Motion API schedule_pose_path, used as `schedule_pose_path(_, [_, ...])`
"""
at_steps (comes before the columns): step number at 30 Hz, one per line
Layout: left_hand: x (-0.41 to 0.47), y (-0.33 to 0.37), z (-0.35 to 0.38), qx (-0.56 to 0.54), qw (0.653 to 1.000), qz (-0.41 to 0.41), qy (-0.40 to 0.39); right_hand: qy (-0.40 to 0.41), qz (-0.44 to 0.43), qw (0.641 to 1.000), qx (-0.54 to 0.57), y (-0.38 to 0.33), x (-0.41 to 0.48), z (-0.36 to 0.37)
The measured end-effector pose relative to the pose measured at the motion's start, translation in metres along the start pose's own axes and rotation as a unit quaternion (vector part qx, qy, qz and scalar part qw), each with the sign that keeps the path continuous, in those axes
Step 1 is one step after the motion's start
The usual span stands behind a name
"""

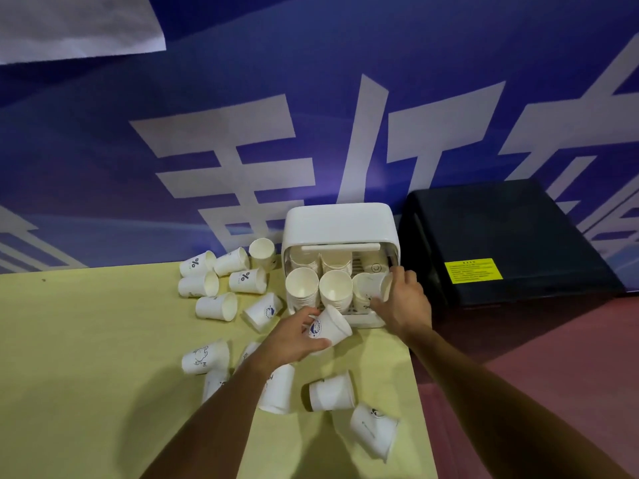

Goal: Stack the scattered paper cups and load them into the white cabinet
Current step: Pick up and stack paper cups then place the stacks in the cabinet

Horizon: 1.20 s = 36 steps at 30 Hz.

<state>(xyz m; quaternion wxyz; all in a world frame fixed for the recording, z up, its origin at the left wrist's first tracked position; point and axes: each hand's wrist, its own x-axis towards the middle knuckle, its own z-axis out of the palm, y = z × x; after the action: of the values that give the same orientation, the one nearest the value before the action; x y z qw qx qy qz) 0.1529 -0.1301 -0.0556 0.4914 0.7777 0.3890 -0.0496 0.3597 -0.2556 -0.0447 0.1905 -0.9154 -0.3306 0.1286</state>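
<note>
The white cabinet (pixel 340 223) stands open at the table's far right, with several stacks of paper cups (pixel 301 286) inside. My right hand (pixel 406 302) grips a tilted cup (pixel 375 286) over the right-hand stack at the cabinet's front. My left hand (pixel 294 337) holds another white cup with a blue logo (pixel 330 330) just in front of the cabinet, its mouth turned to the right. Several loose cups lie on their sides on the yellow table (pixel 86 357), some in a group at the back (pixel 221 278) and some near my forearms (pixel 332 392).
A black box with a yellow label (pixel 501 243) sits right of the cabinet, off the table. A blue banner with white characters (pixel 311 115) forms the back wall. The table's right edge (pixel 420 392) runs beside a reddish floor.
</note>
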Motion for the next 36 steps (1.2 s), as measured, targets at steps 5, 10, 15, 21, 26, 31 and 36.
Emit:
schedule_pose_path(5, [0.016,-0.009,-0.005,-0.005,0.999,-0.008,-0.034,0.000,-0.019,1.000,-0.021,-0.005,0.012,0.013])
schedule_pose_path(10, [0.028,-0.017,-0.011,-0.028,0.997,-0.018,-0.068,-0.025,-0.025,0.999,-0.018,-0.008,0.023,0.021])
schedule_pose_path(15, [0.031,-0.019,-0.013,-0.038,0.995,-0.025,-0.086,-0.046,-0.034,0.998,-0.032,-0.012,0.028,0.024])
schedule_pose_path(21, [0.031,-0.015,-0.013,-0.046,0.993,-0.038,-0.102,-0.015,-0.064,0.997,0.042,-0.009,0.018,0.027])
schedule_pose_path(26, [0.029,-0.013,-0.001,-0.061,0.991,-0.045,-0.108,-0.070,-0.060,0.993,0.079,-0.006,0.004,0.023])
schedule_pose_path(31, [0.028,-0.004,0.008,-0.082,0.991,-0.033,-0.099,-0.157,-0.045,0.981,0.103,0.002,-0.013,0.023])
schedule_pose_path(36, [0.029,0.006,0.014,-0.086,0.991,-0.004,-0.102,-0.171,-0.004,0.969,0.178,0.004,-0.022,0.023])
